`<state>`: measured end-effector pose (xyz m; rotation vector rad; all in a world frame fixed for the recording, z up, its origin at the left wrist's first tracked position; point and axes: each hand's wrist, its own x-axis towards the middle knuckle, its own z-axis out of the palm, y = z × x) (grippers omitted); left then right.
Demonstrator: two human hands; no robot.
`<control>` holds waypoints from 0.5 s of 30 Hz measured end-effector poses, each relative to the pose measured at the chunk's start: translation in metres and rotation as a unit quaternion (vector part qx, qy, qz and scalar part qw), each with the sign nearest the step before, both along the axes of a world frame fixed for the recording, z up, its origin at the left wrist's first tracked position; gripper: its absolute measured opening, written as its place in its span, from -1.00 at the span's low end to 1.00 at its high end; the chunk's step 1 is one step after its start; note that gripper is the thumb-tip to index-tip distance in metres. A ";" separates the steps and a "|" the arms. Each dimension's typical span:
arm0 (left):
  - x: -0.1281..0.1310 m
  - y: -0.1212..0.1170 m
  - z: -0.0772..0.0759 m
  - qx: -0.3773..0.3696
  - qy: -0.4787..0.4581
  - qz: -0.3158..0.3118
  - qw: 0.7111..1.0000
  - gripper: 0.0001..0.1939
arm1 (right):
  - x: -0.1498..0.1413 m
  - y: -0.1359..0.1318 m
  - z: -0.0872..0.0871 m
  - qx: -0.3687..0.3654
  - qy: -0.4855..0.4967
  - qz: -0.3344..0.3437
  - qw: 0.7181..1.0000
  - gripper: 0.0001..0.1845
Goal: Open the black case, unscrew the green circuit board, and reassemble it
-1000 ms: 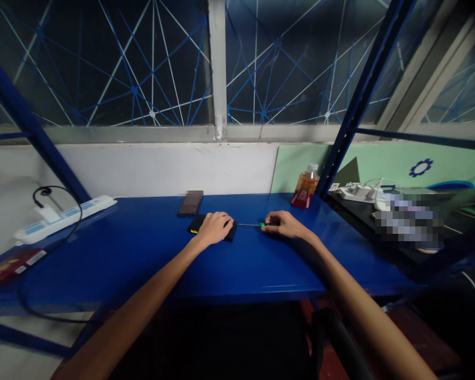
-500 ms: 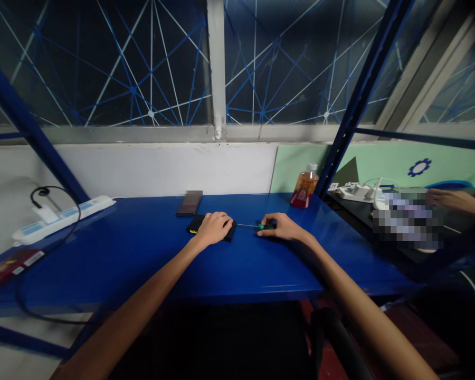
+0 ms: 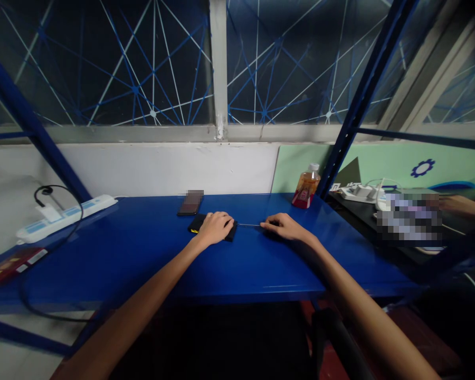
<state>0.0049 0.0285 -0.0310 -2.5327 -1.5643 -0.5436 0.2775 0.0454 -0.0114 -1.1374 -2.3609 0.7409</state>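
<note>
A flat black case (image 3: 230, 235) with a yellow patch on its left side lies on the blue table. My left hand (image 3: 216, 228) grips it from above, fingers curled over the top, covering most of it. To the right, my right hand (image 3: 282, 227) is closed round a screwdriver (image 3: 248, 225). The thin metal shaft points left and reaches the case's right edge; whether its tip sits in the case I cannot tell. My fingers hide the screwdriver's handle now.
Behind the case lies a dark phone (image 3: 190, 205). A drink bottle (image 3: 306, 186) stands at the back right. On the left are a white power strip (image 3: 97, 205) with a black cable and a red box (image 3: 13, 265). Another person's arm (image 3: 465, 205) shows at the neighbouring desk.
My right fingers have shifted on the screwdriver, so its green handle, visible before, is covered. My left hand and the case stay in place. The view has moved slightly.
</note>
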 end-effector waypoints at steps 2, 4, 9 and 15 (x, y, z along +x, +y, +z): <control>0.000 0.000 0.000 0.000 0.002 0.002 1.000 -0.57 | -0.002 0.000 0.000 0.006 -0.006 -0.005 1.000 -0.48; 0.000 0.000 0.000 -0.002 0.004 0.006 1.000 -0.57 | -0.003 -0.001 -0.001 0.009 0.001 -0.003 1.000 -0.54; 0.000 -0.001 0.001 -0.009 0.005 0.009 1.000 -0.58 | -0.004 0.002 -0.004 0.043 0.027 -0.018 0.999 -0.60; 0.001 -0.002 0.003 -0.012 0.007 0.005 1.000 -0.56 | -0.002 0.001 -0.002 0.031 -0.029 -0.010 0.999 -0.54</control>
